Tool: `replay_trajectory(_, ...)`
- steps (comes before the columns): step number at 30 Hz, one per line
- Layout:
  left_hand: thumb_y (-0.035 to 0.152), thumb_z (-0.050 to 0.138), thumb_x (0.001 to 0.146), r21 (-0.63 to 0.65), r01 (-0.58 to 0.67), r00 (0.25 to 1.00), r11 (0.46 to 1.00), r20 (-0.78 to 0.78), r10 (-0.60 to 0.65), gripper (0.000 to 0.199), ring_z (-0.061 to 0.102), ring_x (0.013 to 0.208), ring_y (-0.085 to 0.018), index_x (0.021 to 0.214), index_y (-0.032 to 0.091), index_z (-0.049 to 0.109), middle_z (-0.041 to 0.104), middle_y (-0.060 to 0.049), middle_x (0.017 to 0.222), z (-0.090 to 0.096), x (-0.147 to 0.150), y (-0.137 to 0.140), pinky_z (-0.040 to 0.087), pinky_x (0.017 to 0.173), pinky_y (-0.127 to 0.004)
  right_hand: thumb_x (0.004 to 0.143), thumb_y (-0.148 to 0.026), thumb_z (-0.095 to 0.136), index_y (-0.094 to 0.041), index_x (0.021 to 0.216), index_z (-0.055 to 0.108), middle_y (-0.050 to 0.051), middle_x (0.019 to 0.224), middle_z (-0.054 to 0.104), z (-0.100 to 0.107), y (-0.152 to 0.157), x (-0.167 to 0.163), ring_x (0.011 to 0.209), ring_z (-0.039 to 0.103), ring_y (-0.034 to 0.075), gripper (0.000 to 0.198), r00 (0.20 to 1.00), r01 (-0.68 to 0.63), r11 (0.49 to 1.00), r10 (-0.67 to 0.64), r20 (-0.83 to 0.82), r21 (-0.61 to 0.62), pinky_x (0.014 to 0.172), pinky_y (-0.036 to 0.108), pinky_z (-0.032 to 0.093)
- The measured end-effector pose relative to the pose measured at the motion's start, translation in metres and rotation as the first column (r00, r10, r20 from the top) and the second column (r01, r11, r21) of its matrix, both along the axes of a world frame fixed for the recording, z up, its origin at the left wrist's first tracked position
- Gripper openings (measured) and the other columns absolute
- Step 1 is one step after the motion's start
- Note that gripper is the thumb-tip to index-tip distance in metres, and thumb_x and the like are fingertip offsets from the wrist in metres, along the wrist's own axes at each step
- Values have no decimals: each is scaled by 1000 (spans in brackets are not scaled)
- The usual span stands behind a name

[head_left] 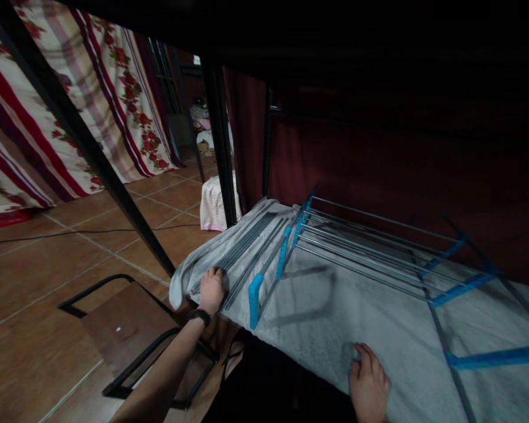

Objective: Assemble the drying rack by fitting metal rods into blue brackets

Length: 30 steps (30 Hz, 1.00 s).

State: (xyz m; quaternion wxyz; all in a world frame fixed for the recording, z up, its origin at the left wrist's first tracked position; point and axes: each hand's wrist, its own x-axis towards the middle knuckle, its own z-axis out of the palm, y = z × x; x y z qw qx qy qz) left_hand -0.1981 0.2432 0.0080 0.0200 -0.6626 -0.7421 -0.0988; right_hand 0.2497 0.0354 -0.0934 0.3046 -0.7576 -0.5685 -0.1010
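Observation:
My left hand point(212, 291) reaches to the near end of a bundle of thin grey metal rods point(247, 239), its fingers curled over them. Beside the bundle, a few more rods point(256, 264) lie apart on the grey blanket point(300, 346). A partly assembled drying rack with blue plastic joints point(254, 299) rests on the blanket, its metal bars point(361, 252) running off to the right. Close to the blanket's front edge is my right hand point(370, 382), fingers curled in; a faint, blurred, see-through shape shows at its fingertips, too indistinct to name.
Black bed-frame posts point(223, 141) rise at the left and back. A folding chair point(127, 323) stands on the tiled floor point(154, 211) at my left. Dark red cloth point(379, 158) hangs behind the bed; a floral curtain point(127, 106) hangs further left.

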Motion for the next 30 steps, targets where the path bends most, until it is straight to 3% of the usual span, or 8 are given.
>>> replay_trajectory(4,12,33,94,-74,30,995,997,-88,-36,34,55,111,-31,108,11,63,58,-18,117,8,6,2,46,90,-41,89,-27,39,-20,123,63,13,122,67,1,1,-4,99,65,32,42,998,25,1000,-25,63,3,83,45,46)
replay_trajectory(12,3,31,91,-148,36,991,988,-121,-54,36,60,108,-32,113,7,60,61,-22,112,21,19,8,50,80,-37,91,-25,38,-20,122,62,13,121,67,-2,2,-4,103,64,32,40,992,22,999,-19,124,-24,85,46,45)
replay_trajectory(16,10,29,93,-86,85,996,993,-16,-87,35,64,103,-29,114,8,57,63,-20,111,16,13,3,50,79,-34,90,-25,38,-21,123,63,13,121,66,1,2,-6,107,62,33,41,994,34,999,-32,104,-16,87,45,44)
replay_trajectory(20,27,35,95,-74,7,964,997,265,13,32,70,91,-27,113,14,57,68,-17,107,3,7,-11,51,75,-34,91,-23,36,-20,123,62,14,122,66,2,2,-9,111,60,32,41,995,42,999,-40,96,-20,91,45,42)
replay_trajectory(22,35,39,93,-15,-14,901,1000,434,19,31,70,89,-28,106,17,60,71,-14,96,1,5,-20,52,76,-36,92,-22,36,-20,123,61,13,123,65,3,3,-10,112,60,31,40,995,50,998,-47,89,-33,93,45,41)
replay_trajectory(25,48,49,84,117,-45,741,992,670,-46,35,68,79,-26,93,18,63,70,-9,81,14,3,-36,53,71,-36,92,-22,37,-20,124,61,13,125,65,4,3,-11,113,59,30,40,997,52,998,-49,67,-45,95,44,39)
replay_trajectory(30,62,65,74,152,-194,366,969,928,-72,52,49,52,-12,101,17,63,53,3,65,77,16,-71,40,45,-23,93,-22,36,-21,123,62,11,125,65,7,3,-14,114,58,28,40,999,53,998,-53,13,-26,97,43,38)
